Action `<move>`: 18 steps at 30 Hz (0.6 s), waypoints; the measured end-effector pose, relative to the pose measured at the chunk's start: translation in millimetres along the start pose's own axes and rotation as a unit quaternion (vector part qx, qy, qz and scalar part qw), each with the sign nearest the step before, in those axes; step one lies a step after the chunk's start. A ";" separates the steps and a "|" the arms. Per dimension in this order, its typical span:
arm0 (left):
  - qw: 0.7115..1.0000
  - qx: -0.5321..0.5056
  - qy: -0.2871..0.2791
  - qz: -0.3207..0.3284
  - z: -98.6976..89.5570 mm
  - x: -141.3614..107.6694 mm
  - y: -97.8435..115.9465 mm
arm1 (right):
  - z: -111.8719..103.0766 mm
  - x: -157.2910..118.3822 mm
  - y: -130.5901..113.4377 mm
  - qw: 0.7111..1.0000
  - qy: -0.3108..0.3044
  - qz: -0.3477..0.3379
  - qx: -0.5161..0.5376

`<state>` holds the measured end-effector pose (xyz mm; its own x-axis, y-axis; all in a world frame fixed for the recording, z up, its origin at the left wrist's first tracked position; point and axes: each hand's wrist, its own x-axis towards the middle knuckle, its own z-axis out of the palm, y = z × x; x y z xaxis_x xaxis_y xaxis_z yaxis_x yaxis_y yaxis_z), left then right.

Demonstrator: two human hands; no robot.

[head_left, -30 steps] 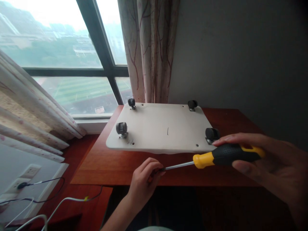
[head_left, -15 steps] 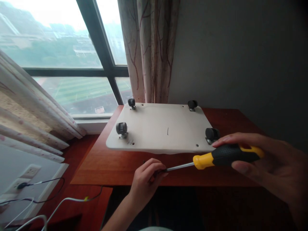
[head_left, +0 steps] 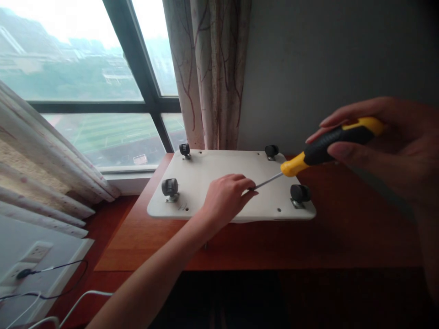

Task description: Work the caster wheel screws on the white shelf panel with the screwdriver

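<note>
Screwdriver, yellow-and-black with a slim steel shaft, has just risen from in front of the flat white board to above it. I have the right hand clasped on its handle and the left hand pinching the shaft's tip. The board lies on the reddish-brown wooden worktop; I judge the work now centres there.

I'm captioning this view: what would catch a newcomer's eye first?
Probably the yellow-and-black, metal-shafted screwdriver at right, in the right hand, reaching to the left hand. Next comes the white rectangular board on the reddish-brown wooden table, four black casters standing near its corners.
</note>
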<state>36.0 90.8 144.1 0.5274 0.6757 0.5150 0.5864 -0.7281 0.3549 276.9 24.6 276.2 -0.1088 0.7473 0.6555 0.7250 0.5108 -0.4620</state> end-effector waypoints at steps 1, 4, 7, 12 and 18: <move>1.000 -0.001 -0.009 -0.013 2.2 17.1 -5.5 | 1.6 9.5 3.3 1.000 0.002 -0.002 -0.006; 0.999 0.009 -0.032 -0.042 15.0 69.4 -24.5 | 9.8 37.6 16.9 0.998 -0.008 -0.015 -0.054; 0.996 0.021 -0.055 -0.067 34.7 115.1 -41.1 | 23.2 67.0 35.8 0.993 -0.028 -0.030 -0.115; 0.993 0.018 -0.078 -0.086 71.5 161.5 -57.2 | 49.1 111.5 70.8 0.979 -0.060 -0.010 -0.196; 0.990 0.010 -0.094 -0.100 101.9 182.9 -73.5 | 65.4 132.2 99.9 0.974 -0.101 0.019 -0.202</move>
<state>152.0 279.7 132.7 0.5030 0.8174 0.2809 0.7020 -0.5759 0.4190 290.5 202.2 277.6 -0.1787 0.8513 0.4933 0.9349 0.3032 -0.1847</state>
